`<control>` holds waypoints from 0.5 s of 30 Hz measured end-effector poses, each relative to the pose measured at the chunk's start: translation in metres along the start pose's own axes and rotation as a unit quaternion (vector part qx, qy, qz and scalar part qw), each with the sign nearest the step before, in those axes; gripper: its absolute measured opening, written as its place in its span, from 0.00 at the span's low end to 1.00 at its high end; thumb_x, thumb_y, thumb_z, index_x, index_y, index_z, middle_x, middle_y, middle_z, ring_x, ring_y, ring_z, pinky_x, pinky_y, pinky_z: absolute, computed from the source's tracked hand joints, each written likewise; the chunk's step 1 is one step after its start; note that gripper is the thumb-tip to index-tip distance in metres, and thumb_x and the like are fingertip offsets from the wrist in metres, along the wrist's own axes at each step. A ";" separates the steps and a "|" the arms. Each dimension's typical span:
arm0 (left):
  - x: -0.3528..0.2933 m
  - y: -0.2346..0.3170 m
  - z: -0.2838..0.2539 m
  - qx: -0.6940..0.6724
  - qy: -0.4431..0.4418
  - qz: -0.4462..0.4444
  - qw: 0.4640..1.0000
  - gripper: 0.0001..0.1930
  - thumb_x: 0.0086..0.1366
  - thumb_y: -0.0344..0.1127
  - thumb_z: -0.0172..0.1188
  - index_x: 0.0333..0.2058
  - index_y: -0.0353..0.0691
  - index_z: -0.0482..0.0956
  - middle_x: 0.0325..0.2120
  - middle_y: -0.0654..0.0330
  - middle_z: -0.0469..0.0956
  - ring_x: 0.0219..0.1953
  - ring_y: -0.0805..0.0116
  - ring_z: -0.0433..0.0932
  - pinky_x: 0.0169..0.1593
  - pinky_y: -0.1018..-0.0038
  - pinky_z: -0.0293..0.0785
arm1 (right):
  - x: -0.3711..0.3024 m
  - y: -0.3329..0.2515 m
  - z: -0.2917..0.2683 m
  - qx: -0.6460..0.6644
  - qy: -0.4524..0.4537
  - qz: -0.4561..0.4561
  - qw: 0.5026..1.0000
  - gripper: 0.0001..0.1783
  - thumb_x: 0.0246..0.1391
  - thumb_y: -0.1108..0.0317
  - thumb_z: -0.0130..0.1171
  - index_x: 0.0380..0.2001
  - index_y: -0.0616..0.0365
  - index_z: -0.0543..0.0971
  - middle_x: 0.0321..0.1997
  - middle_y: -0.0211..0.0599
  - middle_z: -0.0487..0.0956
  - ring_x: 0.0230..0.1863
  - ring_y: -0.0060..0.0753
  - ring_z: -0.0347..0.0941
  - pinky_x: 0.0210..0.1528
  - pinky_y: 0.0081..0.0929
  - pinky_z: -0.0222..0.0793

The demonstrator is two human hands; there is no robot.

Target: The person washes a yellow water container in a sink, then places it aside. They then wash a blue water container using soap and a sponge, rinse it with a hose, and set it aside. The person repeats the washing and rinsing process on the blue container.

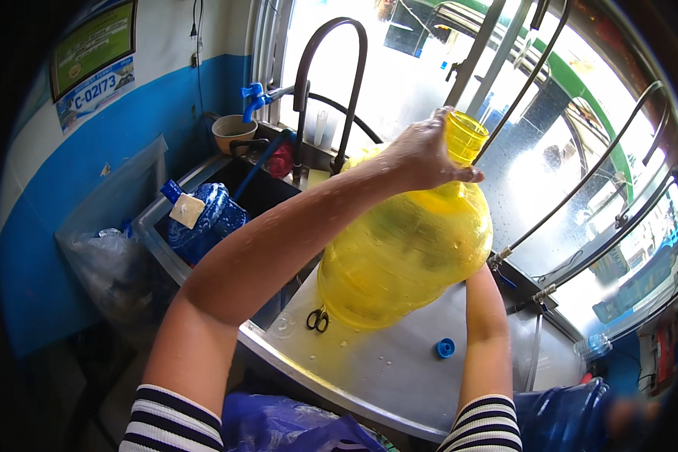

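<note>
A large translucent yellow water jug point(407, 248) stands tilted over the steel counter point(384, 369), its open neck up and leaning right. My left hand point(428, 154) is closed around the base of the neck, thumb on the near side. On the jug's right side my right forearm point(487, 316) reaches up; the hand itself is hidden behind the jug, so its fingers do not show. Black-handled scissors point(318, 321) lie by the jug's lower left edge, partly covered. A blue cap point(445, 347) rests on the counter near my right forearm.
Left of the counter, a sink point(175, 252) holds a soapy blue jug point(207, 222) with a sponge point(187, 211) on it. A tall curved faucet point(301, 83) and a blue-handled tap point(255, 98) rise behind. Hoses point(535, 218) run along the window. Blue jugs point(561, 414) stand lower right.
</note>
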State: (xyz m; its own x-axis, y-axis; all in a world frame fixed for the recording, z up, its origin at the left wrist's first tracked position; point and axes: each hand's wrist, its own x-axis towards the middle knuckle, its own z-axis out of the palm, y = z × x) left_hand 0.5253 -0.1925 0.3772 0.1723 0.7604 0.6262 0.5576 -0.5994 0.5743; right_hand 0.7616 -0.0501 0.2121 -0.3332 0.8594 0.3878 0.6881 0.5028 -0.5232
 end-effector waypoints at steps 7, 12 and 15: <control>0.013 0.002 0.024 -0.114 0.077 0.038 0.990 0.29 0.57 0.54 0.66 0.44 0.32 0.74 0.35 0.50 0.81 0.39 0.59 0.81 0.45 0.66 0.76 | -0.006 0.012 -0.012 0.013 0.013 0.033 0.999 0.22 0.53 0.70 0.55 0.54 0.58 0.73 0.51 0.52 0.74 0.52 0.59 0.67 0.55 0.44 0.64; 0.021 0.002 0.045 -0.114 0.091 0.054 0.988 0.28 0.57 0.53 0.67 0.43 0.32 0.74 0.36 0.50 0.81 0.39 0.59 0.81 0.46 0.65 0.76 | -0.009 0.015 -0.012 0.022 0.022 0.040 0.999 0.22 0.53 0.70 0.55 0.54 0.58 0.73 0.51 0.52 0.75 0.52 0.59 0.67 0.55 0.44 0.64; 0.022 0.001 0.057 -0.088 0.109 0.049 0.989 0.29 0.56 0.54 0.67 0.43 0.32 0.74 0.36 0.50 0.81 0.39 0.59 0.81 0.46 0.65 0.76 | -0.012 0.016 -0.011 0.029 0.030 0.040 0.998 0.22 0.53 0.70 0.55 0.54 0.58 0.73 0.51 0.52 0.75 0.52 0.59 0.67 0.55 0.44 0.64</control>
State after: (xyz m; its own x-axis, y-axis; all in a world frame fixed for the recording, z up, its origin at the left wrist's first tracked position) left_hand 0.5757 -0.1620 0.3621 0.0283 0.6366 0.7707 0.3938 -0.7157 0.5768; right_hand 0.7840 -0.0534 0.2077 -0.2383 0.8907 0.3871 0.6711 0.4391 -0.5973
